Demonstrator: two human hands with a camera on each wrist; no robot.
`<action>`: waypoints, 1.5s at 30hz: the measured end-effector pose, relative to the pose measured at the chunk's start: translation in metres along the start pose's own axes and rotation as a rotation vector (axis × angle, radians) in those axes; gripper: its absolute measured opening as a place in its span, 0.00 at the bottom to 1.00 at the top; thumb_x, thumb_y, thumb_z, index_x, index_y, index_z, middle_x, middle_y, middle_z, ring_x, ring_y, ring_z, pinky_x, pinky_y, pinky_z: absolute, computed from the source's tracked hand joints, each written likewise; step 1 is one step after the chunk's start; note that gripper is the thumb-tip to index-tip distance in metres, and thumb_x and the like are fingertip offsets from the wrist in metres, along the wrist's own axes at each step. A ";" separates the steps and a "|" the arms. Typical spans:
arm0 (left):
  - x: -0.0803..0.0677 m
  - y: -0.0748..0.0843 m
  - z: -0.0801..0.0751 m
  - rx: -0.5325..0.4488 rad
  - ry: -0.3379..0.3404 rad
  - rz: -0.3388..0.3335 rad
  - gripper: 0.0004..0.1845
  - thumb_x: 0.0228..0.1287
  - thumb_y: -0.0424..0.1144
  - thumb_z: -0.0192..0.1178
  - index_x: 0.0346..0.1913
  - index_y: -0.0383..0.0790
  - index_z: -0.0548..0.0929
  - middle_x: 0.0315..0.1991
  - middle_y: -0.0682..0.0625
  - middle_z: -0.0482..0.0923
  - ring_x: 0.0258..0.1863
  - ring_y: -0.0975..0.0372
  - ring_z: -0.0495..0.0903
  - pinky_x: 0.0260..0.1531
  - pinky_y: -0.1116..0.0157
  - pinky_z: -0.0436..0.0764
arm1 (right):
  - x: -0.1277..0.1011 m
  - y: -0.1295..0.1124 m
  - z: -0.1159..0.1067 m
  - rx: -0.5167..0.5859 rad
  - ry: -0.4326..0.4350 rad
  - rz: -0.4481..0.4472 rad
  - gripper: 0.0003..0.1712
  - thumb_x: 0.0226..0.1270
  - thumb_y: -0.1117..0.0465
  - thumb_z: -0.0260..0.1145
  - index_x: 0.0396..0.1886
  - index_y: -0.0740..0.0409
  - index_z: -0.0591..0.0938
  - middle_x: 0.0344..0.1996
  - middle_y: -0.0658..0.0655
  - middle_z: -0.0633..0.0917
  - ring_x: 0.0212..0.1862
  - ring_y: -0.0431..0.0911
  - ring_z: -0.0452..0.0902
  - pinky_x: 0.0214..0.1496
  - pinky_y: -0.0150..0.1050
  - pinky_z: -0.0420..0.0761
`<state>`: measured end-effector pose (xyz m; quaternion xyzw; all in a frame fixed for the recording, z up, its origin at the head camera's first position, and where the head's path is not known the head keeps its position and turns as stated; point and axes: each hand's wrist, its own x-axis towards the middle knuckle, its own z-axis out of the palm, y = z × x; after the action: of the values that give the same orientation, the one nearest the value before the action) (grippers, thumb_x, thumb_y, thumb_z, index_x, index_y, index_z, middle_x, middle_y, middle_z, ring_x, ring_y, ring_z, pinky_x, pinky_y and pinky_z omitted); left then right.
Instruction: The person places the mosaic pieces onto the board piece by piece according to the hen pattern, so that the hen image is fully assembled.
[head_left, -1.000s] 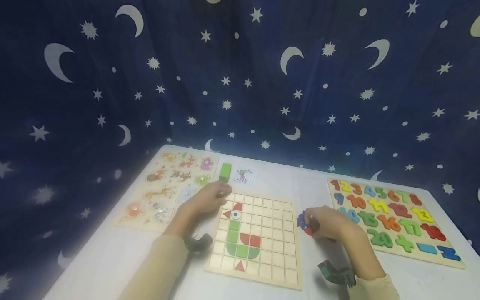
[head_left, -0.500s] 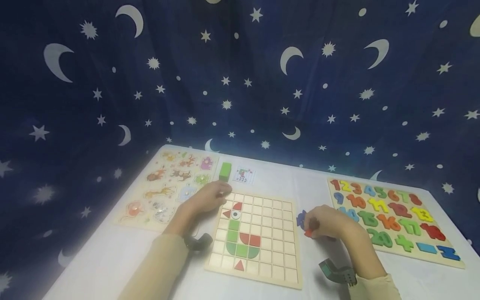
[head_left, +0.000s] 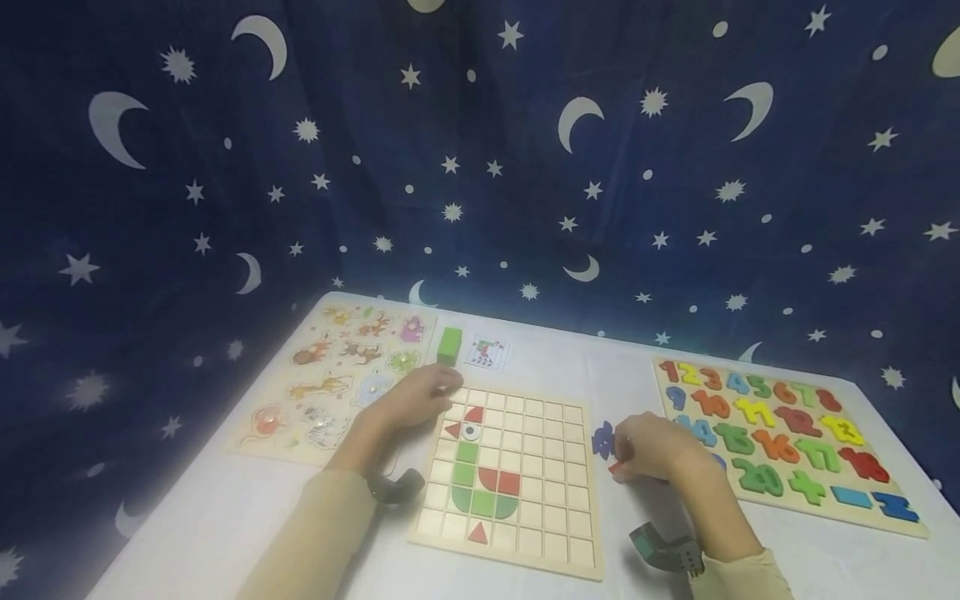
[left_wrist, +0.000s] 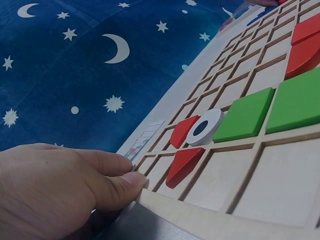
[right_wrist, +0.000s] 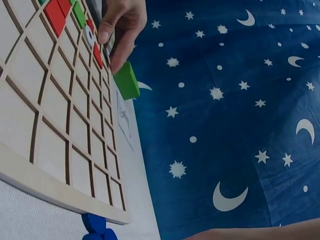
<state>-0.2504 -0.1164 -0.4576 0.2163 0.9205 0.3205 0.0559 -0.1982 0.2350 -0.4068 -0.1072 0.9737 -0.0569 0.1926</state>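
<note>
The head view looks forward and down from above the near edge of the table (head_left: 225, 500), far enough back to take in the grid board (head_left: 547, 467) at the middle, the number puzzle (head_left: 787, 433) to its right and the starry blue backdrop behind. The left wrist view sits low beside the left hand (left_wrist: 50, 195), very close, facing across the grid board (left_wrist: 240, 180) at a slant. The right wrist view lies almost at table level, tilted, looking past the board's corner (right_wrist: 60, 165) toward the backdrop. All three share the grid board; the right wrist and head views also share the green block (right_wrist: 126, 80) (head_left: 449, 345).
</note>
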 end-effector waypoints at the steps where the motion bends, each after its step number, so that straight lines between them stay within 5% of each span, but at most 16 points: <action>1: 0.000 0.000 0.000 0.003 0.000 0.000 0.22 0.60 0.33 0.59 0.59 0.38 0.77 0.62 0.44 0.74 0.65 0.51 0.69 0.70 0.53 0.64 | 0.000 -0.001 0.000 -0.001 0.000 -0.002 0.15 0.41 0.53 0.79 0.26 0.50 0.81 0.23 0.48 0.79 0.28 0.44 0.71 0.30 0.38 0.76; 16: 0.000 0.001 -0.001 -0.009 -0.006 -0.021 0.22 0.60 0.33 0.59 0.59 0.40 0.77 0.62 0.46 0.74 0.65 0.52 0.69 0.71 0.54 0.63 | 0.001 0.003 0.002 0.106 0.003 -0.088 0.13 0.46 0.61 0.76 0.20 0.49 0.76 0.21 0.47 0.77 0.28 0.42 0.70 0.28 0.35 0.71; 22: 0.001 0.000 0.001 -0.004 -0.010 -0.015 0.22 0.60 0.32 0.59 0.59 0.39 0.77 0.62 0.46 0.74 0.65 0.52 0.69 0.70 0.55 0.64 | -0.005 -0.006 -0.007 0.204 0.064 -0.242 0.10 0.54 0.61 0.70 0.24 0.48 0.76 0.23 0.44 0.78 0.27 0.40 0.70 0.25 0.32 0.72; 29: 0.001 0.000 0.001 -0.005 -0.006 -0.019 0.22 0.60 0.32 0.59 0.59 0.39 0.77 0.62 0.45 0.74 0.65 0.52 0.69 0.70 0.54 0.64 | 0.004 -0.038 0.004 0.257 0.080 -0.536 0.06 0.57 0.62 0.68 0.30 0.44 0.83 0.29 0.36 0.82 0.37 0.32 0.76 0.42 0.32 0.81; 33: 0.000 0.001 0.001 0.000 -0.003 -0.015 0.22 0.60 0.32 0.59 0.59 0.38 0.77 0.62 0.45 0.74 0.65 0.52 0.69 0.70 0.54 0.64 | 0.009 -0.050 0.014 0.248 0.099 -0.620 0.07 0.56 0.61 0.69 0.34 0.44 0.87 0.30 0.37 0.83 0.37 0.32 0.77 0.44 0.32 0.81; 45: 0.000 0.002 0.000 0.007 0.003 -0.004 0.22 0.59 0.32 0.59 0.59 0.38 0.77 0.62 0.44 0.74 0.65 0.51 0.69 0.70 0.54 0.64 | 0.013 -0.062 0.030 0.262 0.053 -0.522 0.03 0.52 0.52 0.70 0.24 0.37 0.83 0.21 0.31 0.81 0.30 0.30 0.75 0.38 0.30 0.78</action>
<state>-0.2493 -0.1153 -0.4566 0.2142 0.9221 0.3177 0.0546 -0.1871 0.1697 -0.4293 -0.3270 0.9022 -0.2327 0.1583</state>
